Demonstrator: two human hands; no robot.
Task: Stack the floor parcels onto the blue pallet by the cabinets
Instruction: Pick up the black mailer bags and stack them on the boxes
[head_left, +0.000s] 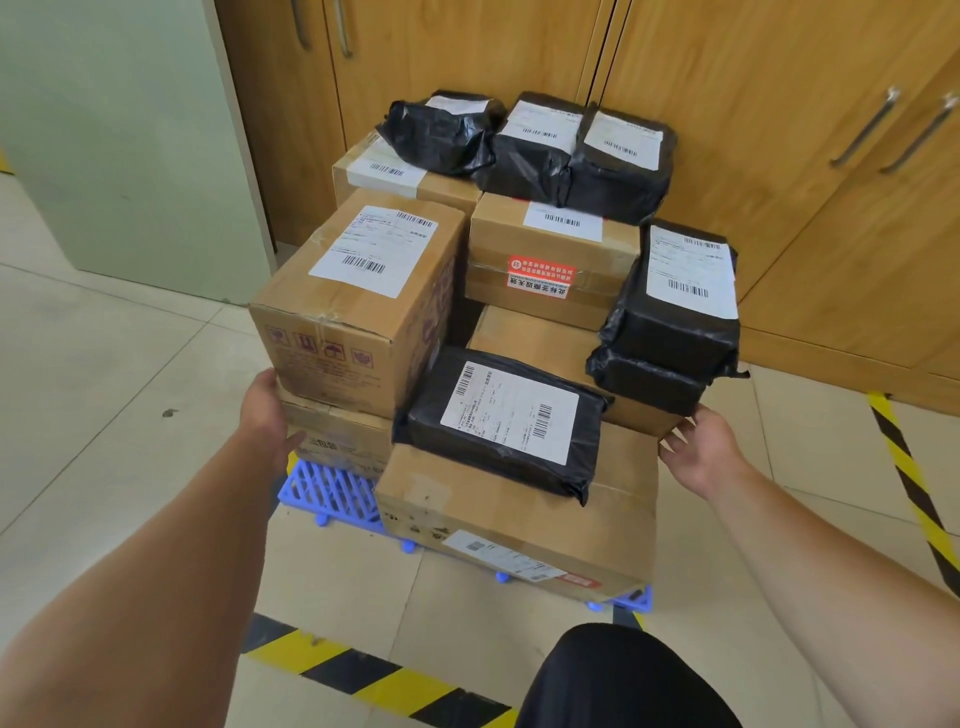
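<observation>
Blue pallet loaded with parcels; left grip, right grip wide, flanking stack.

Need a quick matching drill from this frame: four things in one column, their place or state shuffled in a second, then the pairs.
Things:
1. left hand
2. right hand
3. flat black parcel
4. blue pallet

Places:
A. under the whole stack
B. lying on the front cardboard box
C. at the stack's right front corner, fingers spread
D. against the lower left box

Pairs: 1-D, 2-C, 3-B, 4-A
</observation>
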